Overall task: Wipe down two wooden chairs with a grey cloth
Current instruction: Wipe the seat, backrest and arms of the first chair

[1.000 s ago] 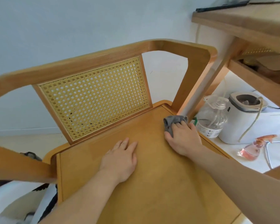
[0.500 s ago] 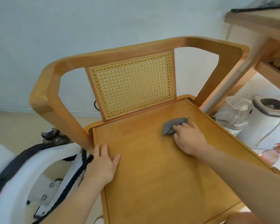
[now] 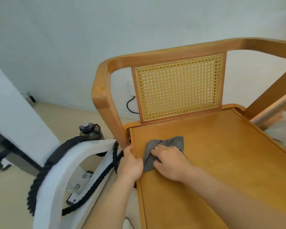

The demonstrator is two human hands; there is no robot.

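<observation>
1. Grip and press were split between the hands: the right hand (image 3: pixel 170 161) lay palm-down on the grey cloth (image 3: pixel 174 142), fingers lightly bent and bearing it onto the wood. Whether the thumb pinched a fold underneath could not be told.
2. The left hand (image 3: pixel 131 164) gripped the wooden chair (image 3: pixel 180 52) at the left edge of its seat (image 3: pixel 221 162), fingers curled over the rim and thumb raised against the foot of the arm post (image 3: pixel 119 126).
3. The cloth sat bunched at centre frame, in the seat's left rear part. Its long axis ran from lower left to upper right, and its lower end lay just beside the left hand; touching or not, I could not say.
4. Most of the bare seat stretched to the right and towards the lower edge of the frame. The next stroke probably had to run that way, led by the right hand, which was already on the cloth, while the left braced the chair.
5. Above the hands stood the cane panel (image 3: pixel 178 88) of the backrest.
6. At lower left a white frame (image 3: pixel 64 161) wound with dark rope (image 3: pixel 38 177) stood close against the chair, and a bottle (image 3: pixel 89 131) stood on the floor (image 3: pixel 15 187) behind it.
</observation>
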